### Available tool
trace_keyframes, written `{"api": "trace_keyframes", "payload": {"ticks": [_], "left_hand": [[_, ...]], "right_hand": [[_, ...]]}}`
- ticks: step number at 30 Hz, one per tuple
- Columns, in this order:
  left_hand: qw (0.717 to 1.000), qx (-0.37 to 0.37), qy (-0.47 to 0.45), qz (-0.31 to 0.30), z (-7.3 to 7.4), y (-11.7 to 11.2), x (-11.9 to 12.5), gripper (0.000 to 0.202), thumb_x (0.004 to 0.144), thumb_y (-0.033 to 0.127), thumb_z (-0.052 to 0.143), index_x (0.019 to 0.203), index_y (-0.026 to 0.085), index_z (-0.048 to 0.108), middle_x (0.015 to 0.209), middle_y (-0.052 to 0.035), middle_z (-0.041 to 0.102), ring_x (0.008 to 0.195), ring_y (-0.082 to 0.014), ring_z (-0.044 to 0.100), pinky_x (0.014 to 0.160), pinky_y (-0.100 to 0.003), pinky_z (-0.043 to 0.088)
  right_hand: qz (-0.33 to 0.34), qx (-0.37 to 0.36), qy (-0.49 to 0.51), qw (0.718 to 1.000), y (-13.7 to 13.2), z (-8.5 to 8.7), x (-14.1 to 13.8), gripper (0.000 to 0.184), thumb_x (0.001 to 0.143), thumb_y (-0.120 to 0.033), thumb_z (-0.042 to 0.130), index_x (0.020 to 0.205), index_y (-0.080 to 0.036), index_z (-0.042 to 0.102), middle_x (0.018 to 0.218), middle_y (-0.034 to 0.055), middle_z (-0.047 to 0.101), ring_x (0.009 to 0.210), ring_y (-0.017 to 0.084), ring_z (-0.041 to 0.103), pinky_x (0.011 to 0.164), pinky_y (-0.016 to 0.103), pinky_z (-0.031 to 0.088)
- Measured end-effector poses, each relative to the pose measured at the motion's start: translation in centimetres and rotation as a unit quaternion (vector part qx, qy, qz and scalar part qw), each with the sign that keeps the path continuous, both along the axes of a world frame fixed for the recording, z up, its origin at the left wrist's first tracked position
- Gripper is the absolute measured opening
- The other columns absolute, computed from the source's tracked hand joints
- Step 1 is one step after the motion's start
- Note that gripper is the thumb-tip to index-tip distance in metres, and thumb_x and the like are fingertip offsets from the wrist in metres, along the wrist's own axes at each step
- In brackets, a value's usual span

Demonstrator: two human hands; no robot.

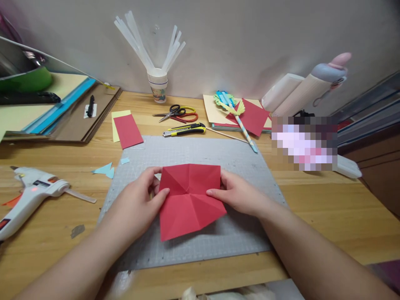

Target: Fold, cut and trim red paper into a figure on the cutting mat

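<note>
Red sheet (190,200), frame centre: matt paper, creased. Mat (243,166) under it: grey, dull, gridded, scuffed. Desk (328,208): wood, light sheen. Glue gun (31,191), left edge: white glossy plastic. Scissors (178,113), upper centre: metal blades, plastic handles. Knife (184,130) beside them: black-yellow plastic.

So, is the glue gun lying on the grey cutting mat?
No, the glue gun lies on the wooden table, left of the grey mat.

— What's the red paper (190,200) like?
— One creased sheet. Its fold lines meet near the middle, the upper part is raised in ridges and the lower corner lies flatter.
— Where is it?
— On the grey cutting mat (237,158), about mid-mat.
</note>
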State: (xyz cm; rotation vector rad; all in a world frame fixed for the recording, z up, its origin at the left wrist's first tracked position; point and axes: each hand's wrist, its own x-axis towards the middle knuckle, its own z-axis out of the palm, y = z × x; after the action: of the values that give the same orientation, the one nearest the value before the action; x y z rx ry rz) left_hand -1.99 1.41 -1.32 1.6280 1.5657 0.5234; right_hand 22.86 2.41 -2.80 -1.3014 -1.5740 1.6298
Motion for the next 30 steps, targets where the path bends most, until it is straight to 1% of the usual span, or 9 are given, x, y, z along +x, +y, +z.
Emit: {"api": "trace_keyframes", "payload": {"ticks": [3, 6, 8, 11, 15, 17, 20, 25, 30], "left_hand": [[0.969, 0.164, 0.183, -0.015, -1.2, -0.1, -0.1, 0.064, 0.08, 0.034, 0.062, 0.137, 0.015, 0.039, 0.114, -0.016, 0.057, 0.104, -0.0348, 0.057, 0.09, -0.05, 0.044], [0.925, 0.3, 0.234, -0.001, -1.9, -0.2, 0.1, 0.076, 0.079, 0.027, 0.064, 0.145, 0.012, 0.028, 0.134, -0.0229, 0.044, 0.121, -0.039, 0.046, 0.095, -0.051, 0.04], [0.907, 0.334, 0.256, -0.002, -1.9, -0.2, 0.2, 0.071, 0.082, 0.023, 0.061, 0.145, 0.017, 0.03, 0.14, -0.0217, 0.042, 0.125, -0.039, 0.043, 0.096, -0.052, 0.038], [0.896, 0.345, 0.259, -0.103, -1.5, 0.0, 0.2, 0.043, 0.087, 0.015, 0.052, 0.127, 0.029, 0.054, 0.139, -0.0093, 0.053, 0.127, -0.034, 0.045, 0.1, -0.052, 0.031], [0.887, 0.316, 0.222, -0.252, -1.1, 0.1, -0.1, 0.042, 0.088, 0.006, 0.04, 0.111, 0.03, 0.067, 0.125, -0.0018, 0.067, 0.123, -0.0262, 0.052, 0.101, -0.047, 0.026], [0.887, 0.296, 0.222, -0.278, -1.0, 0.2, -0.6, 0.049, 0.085, 0.002, 0.039, 0.116, 0.029, 0.065, 0.126, -0.0023, 0.066, 0.121, -0.0245, 0.054, 0.099, -0.045, 0.028], [0.874, 0.283, 0.243, -0.31, -1.1, 0.4, -1.8, 0.065, 0.076, -0.002, 0.04, 0.126, 0.034, 0.059, 0.135, 0.0009, 0.061, 0.125, -0.0241, 0.051, 0.1, -0.046, 0.028], [0.849, 0.325, 0.273, -0.316, -0.6, 0.4, -3.1, 0.071, 0.073, -0.003, 0.041, 0.13, 0.037, 0.055, 0.14, 0.0043, 0.057, 0.128, -0.0259, 0.049, 0.104, -0.048, 0.022], [0.826, 0.393, 0.199, -0.353, 0.0, -3.2, -1.4, 0.028, 0.095, 0.016, 0.043, 0.106, 0.027, 0.067, 0.115, 0.0015, 0.071, 0.114, -0.0183, 0.058, 0.105, -0.038, 0.024]], "right_hand": [[-0.039, 0.123, -0.218, 0.967, 0.0, -0.1, 0.3, 0.068, 0.079, -0.028, 0.069, 0.141, -0.029, 0.041, 0.118, 0.0101, 0.064, 0.102, 0.031, 0.063, 0.085, 0.05, 0.05], [-0.082, 0.251, -0.349, 0.899, -0.1, -0.3, 0.0, 0.108, 0.073, -0.032, 0.077, 0.155, -0.03, 0.007, 0.133, 0.0159, 0.051, 0.117, 0.036, 0.052, 0.093, 0.054, 0.044], [-0.105, 0.321, -0.387, 0.858, 0.0, -0.5, -0.2, 0.114, 0.069, -0.03, 0.08, 0.155, -0.026, 0.005, 0.142, 0.0192, 0.04, 0.127, 0.038, 0.043, 0.1, 0.055, 0.038], [-0.063, 0.402, -0.398, 0.822, 0.2, -0.3, -0.4, 0.076, 0.079, -0.022, 0.072, 0.146, -0.03, 0.037, 0.148, 0.0151, 0.037, 0.133, 0.035, 0.037, 0.105, 0.055, 0.028], [0.11, 0.385, -0.304, 0.864, -0.5, 1.6, -0.5, 0.023, 0.098, -0.022, 0.049, 0.111, -0.027, 0.067, 0.122, 0.0048, 0.066, 0.116, 0.021, 0.056, 0.102, 0.046, 0.029], [0.156, 0.341, -0.278, 0.884, -1.6, 2.9, -0.8, 0.025, 0.098, -0.035, 0.05, 0.113, -0.022, 0.066, 0.112, 0.0041, 0.071, 0.108, 0.02, 0.06, 0.1, 0.043, 0.031], [0.183, 0.36, -0.303, 0.863, -3.7, 4.0, -1.4, 0.059, 0.081, -0.061, 0.065, 0.121, -0.018, 0.063, 0.122, 0.0081, 0.066, 0.111, 0.026, 0.057, 0.099, 0.044, 0.033], [0.173, 0.456, -0.353, 0.798, -5.6, 2.8, -0.7, 0.027, 0.096, -0.017, 0.048, 0.118, -0.02, 0.064, 0.121, 0.0055, 0.068, 0.1, 0.022, 0.062, 0.091, 0.043, 0.037], [0.177, 0.453, -0.339, 0.805, -6.7, 1.6, 1.5, 0.031, 0.099, -0.015, 0.043, 0.118, -0.027, 0.064, 0.128, 0.0018, 0.065, 0.117, 0.021, 0.056, 0.104, 0.046, 0.029]]}}
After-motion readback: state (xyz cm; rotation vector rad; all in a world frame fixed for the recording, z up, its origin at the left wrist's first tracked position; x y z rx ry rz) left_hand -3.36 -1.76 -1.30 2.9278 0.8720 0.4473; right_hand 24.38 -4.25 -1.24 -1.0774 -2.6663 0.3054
